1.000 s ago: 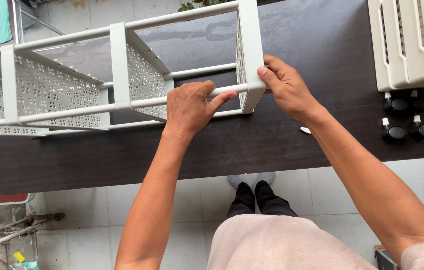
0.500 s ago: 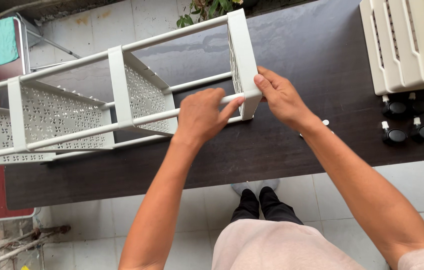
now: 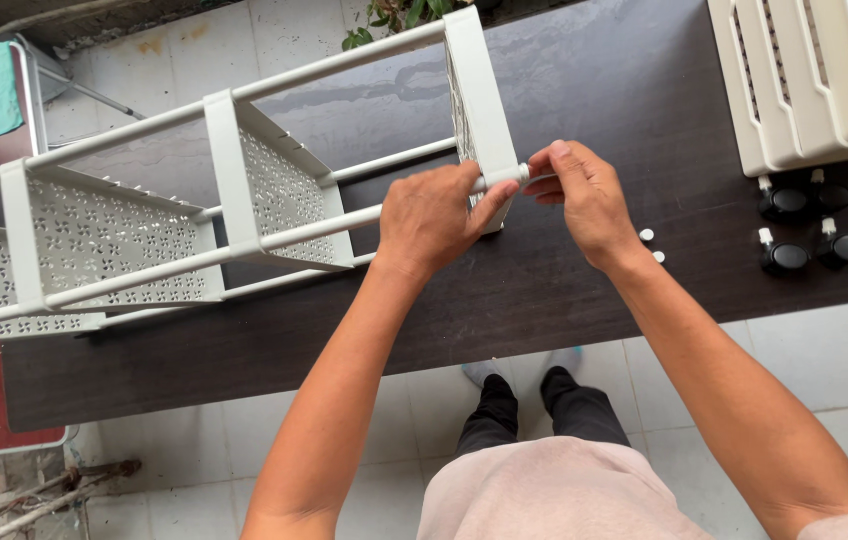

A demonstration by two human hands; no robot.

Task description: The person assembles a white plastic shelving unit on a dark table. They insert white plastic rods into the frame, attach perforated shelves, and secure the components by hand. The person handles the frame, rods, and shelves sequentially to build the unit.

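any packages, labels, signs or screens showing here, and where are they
None in view: no package, label, sign or screen.
The left hand and right hand grip a white perforated rack lying on a dark table.
Stacked cream trays sit at the table's top right, unlabelled.
Black caster wheels lie below the trays, bare of packaging.
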